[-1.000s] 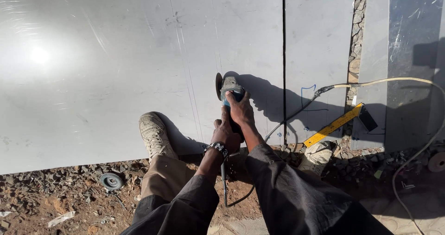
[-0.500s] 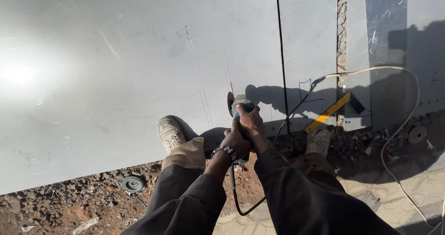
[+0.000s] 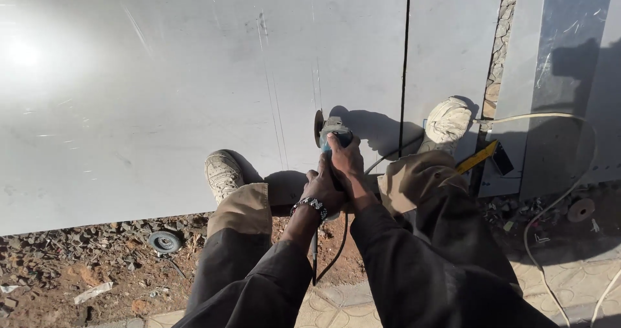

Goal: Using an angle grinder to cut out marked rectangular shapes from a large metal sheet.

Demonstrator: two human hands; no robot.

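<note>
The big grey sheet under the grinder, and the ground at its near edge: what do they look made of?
The sheet looks like bare metal, perhaps steel or aluminium: smooth, grey, with sun glare and fine scratches. The ground is reddish dirt strewn with grey stone chips. The angle grinder, gripped by the left hand and right hand, seems to have a blue-grey plastic body; its disc material is unclear.

Blue-grey angle grinder [image 3: 334,134], disc upright, on metal sheet [image 3: 162,95]
</note>
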